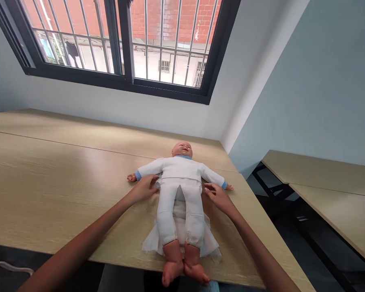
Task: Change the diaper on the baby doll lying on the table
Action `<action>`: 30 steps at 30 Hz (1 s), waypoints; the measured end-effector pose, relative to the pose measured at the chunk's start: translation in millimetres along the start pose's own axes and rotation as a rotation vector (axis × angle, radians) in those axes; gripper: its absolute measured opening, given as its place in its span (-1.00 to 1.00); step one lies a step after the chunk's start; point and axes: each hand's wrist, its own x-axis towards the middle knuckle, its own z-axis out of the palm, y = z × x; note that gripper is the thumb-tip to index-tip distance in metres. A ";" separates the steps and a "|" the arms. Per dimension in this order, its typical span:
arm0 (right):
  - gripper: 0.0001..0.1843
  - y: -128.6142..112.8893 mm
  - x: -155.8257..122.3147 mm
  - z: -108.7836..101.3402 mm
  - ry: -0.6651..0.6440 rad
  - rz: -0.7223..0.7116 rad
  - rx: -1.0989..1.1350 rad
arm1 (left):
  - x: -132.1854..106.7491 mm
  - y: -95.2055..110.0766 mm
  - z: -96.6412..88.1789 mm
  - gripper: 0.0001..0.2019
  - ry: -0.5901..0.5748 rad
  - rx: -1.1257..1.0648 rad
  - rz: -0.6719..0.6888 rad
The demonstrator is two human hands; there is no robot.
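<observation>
A baby doll (180, 184) in a white top and white trousers lies on its back on the wooden table (63, 174), head toward the window, bare feet over the near edge. A white gauzy cloth (211, 243) is spread under its legs. My left hand (144, 187) rests at the doll's left hip, fingers curled on the white fabric there. My right hand (217, 196) lies at the other hip, fingers bent and touching the fabric beside the trousers.
A barred window (124, 44) runs along the far wall. A second wooden table (328, 190) stands at the right across a dark gap. A white cable (9, 267) shows at the lower left.
</observation>
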 end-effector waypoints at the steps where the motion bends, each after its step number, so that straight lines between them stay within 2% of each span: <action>1: -0.70 0.8 10.1 3.6 0.006 -0.032 -0.039 | 8.4 -2.0 3.9 -0.70 -0.009 -0.001 0.010; 6: -0.66 -0.2 38.5 24.0 -0.030 -0.167 -0.079 | 22.4 -0.6 17.1 -0.86 0.003 -0.001 0.036; 9: -0.63 6.2 43.8 27.5 -0.053 -0.279 -0.090 | 22.7 -3.7 14.8 -0.85 0.042 0.002 0.031; 12: -0.61 18.7 47.5 25.9 -0.046 -0.376 -0.247 | 23.9 -8.8 5.8 -0.82 0.039 -0.012 0.046; 15: -0.62 28.9 50.0 25.6 -0.046 -0.361 -0.437 | 24.4 -10.8 -2.9 -0.81 -0.034 -0.044 0.094; 18: -0.63 32.7 50.1 28.1 -0.029 -0.328 -0.505 | 22.5 -9.8 -2.3 -0.76 -0.069 -0.049 0.109; 21: -0.68 32.9 48.8 30.6 0.000 -0.309 -0.555 | 20.0 -9.0 8.7 -0.81 -0.043 -0.019 0.087; 25: -0.72 32.4 48.8 29.6 0.019 -0.309 -0.595 | 19.5 -10.2 20.9 -0.98 0.000 0.034 0.061; 30: -0.71 33.4 50.0 16.7 0.008 -0.327 -0.619 | 22.3 -14.8 9.6 -0.84 -0.005 0.020 0.070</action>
